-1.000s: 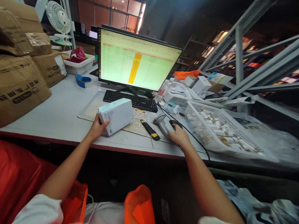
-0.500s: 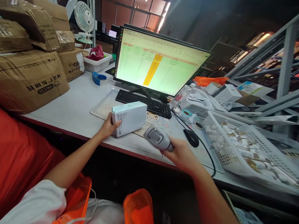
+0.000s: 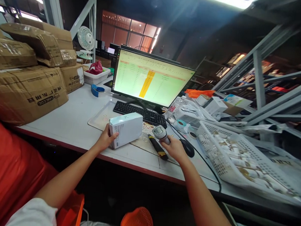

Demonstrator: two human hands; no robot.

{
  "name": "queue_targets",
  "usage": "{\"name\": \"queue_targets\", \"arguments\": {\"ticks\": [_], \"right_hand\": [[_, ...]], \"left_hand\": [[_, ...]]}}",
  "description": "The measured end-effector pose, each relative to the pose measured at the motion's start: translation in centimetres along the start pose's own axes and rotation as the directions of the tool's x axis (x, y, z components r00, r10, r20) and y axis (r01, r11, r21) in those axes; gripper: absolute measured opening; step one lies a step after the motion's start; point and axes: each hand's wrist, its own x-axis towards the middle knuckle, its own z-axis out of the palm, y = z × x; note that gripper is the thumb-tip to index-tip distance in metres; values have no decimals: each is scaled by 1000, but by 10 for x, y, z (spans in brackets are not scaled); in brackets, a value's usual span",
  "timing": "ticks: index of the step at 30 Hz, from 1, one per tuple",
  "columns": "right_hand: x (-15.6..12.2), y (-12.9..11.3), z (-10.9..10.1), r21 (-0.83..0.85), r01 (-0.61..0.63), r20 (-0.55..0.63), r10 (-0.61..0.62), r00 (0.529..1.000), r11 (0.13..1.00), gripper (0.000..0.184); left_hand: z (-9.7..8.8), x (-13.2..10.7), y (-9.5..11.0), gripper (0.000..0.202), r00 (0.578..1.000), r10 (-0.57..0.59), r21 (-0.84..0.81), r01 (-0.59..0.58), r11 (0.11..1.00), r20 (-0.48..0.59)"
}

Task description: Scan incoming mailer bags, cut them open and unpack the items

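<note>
White box [image 3: 127,132] is held tilted near the front edge of the worktop [image 3: 73,123]; the left hand [image 3: 105,138] grips its printed end, seemingly to steady it. The right hand [image 3: 175,148] is closed round the handle of a grey scanner [image 3: 160,131], likely suiting aiming, beside a cutter [image 3: 157,147]. Cartons [image 3: 30,92] crowd the left end; behind the monitor [image 3: 156,78], a paned window [image 3: 136,26] glows dimly.

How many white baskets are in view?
3: left basket, left of the monitor; middle basket, beside the bottle, partly hidden; right basket, nearest, right of the scanner. More may be hidden.
</note>
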Motion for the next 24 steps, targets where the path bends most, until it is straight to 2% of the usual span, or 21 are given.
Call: {"name": "queue_targets", "arguments": {"ticks": [3,6,9,11,12,14,16,17,18,21,24], "right_hand": [[26,41,13,-119,-264,-10,265,964,957,47],[35,63,19,-159,-392,72,406,911,906,57],[42,67,10,-154,-444,66,458,887,882,57],[52,59,-1,-125,-491,-58,487,871,862,55],[60,52,-4,-107,-482,-120,470,875,870,54],[79,32,-4,-79,-375,-151,361,920,924,53],[99,9,6,-55,-213,-47,211,976,975,51],[108,-2,13,-42,-154,20,155,988,987,51],[116,-12,22,-32,-123,69,125,990,992,52],[132,-33,43,-27,-122,115,124,986,992,61],[140,-38,48,-19,-129,149,131,980,991,58]], "left_hand": [[0,-1,1,60,1000,-14,24,15,1000,-3],[1,-1,1,61,1000,-18,18,18,1000,0],[1,0,-1,59,999,-39,33,39,999,-13],[2,2,-2,58,998,-47,53,49,997,-35],[2,3,-3,58,998,-44,55,47,997,-45],[2,5,-4,59,998,-28,46,30,998,-54],[2,8,-7,62,999,-12,37,14,999,-52],[2,9,-8,63,999,-10,37,12,999,-49],[2,9,-9,64,999,-12,39,14,999,-46],[1,10,-12,63,999,-27,45,29,999,-46],[0,11,-11,62,998,-38,49,40,998,-46]]}}
